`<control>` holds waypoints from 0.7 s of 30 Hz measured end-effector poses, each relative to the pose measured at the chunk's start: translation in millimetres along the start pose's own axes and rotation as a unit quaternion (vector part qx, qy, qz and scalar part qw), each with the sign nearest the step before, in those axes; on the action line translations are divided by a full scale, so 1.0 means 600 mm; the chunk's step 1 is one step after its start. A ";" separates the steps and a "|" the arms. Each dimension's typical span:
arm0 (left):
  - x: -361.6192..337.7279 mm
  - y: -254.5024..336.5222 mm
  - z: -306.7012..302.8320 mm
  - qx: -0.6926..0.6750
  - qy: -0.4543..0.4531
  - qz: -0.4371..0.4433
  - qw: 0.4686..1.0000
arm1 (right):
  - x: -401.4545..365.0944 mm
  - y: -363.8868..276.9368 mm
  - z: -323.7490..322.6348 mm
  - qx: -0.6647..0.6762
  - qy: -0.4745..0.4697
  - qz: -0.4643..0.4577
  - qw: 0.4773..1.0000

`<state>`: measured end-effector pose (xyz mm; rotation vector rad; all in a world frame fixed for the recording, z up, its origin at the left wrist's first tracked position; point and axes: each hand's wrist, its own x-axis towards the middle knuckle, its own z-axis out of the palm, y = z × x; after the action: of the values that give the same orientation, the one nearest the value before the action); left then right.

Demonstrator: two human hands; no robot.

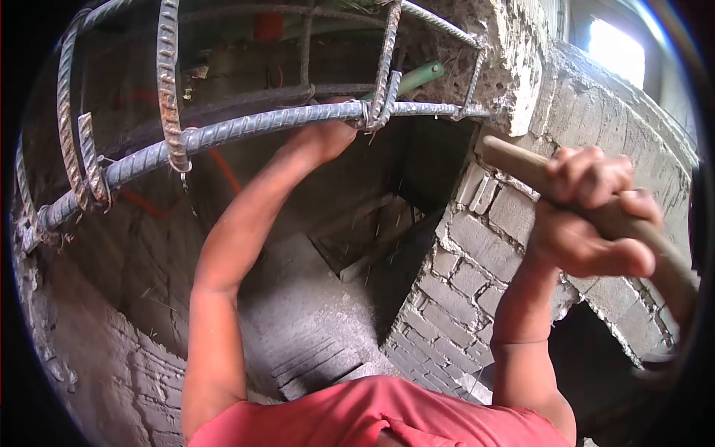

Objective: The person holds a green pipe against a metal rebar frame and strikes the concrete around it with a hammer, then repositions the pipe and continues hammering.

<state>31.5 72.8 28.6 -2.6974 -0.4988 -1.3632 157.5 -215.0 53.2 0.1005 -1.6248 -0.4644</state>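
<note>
My right hand (592, 212) is wrapped round a wooden handle (514, 160), raised at the right; its free end points to the upper left. A dark, blurred head of what looks like a hammer (659, 365) shows at the lower right. My left hand (328, 138) reaches up behind a thick horizontal ribbed steel bar (253, 123), which partly hides its fingers. Out of that hand a green rod (421, 78) runs up to the right, its blunt end showing; the hand appears closed round it. The rod's other end is hidden.
Bent rebar stirrups (167, 82) are tied along the steel bar. Rough broken concrete (514, 67) stands at the upper right, above a block wall (477, 246). Below lies a dusty grey slab (313, 328) beside a dark opening (387, 231). A bright window (617, 52) shows top right.
</note>
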 end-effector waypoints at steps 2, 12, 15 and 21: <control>-0.005 -0.003 0.002 0.015 -0.008 -0.005 1.000 | -0.067 0.060 -0.040 -0.455 -0.109 -0.056 0.882; -0.007 -0.011 0.004 0.053 0.034 0.017 0.998 | -0.006 -0.007 0.009 -0.291 0.006 0.091 0.952; -0.012 -0.012 -0.005 0.033 0.014 0.012 0.999 | -0.031 0.033 0.004 -0.013 0.054 0.000 0.998; 0.000 -0.014 -0.012 0.004 0.017 0.049 0.999 | -0.089 0.048 -0.043 -0.486 -0.125 0.414 0.760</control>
<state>23.3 79.5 32.6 -2.6481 -0.3620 -1.3759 194.6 -176.9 14.7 -1.4647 -1.3124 -0.5676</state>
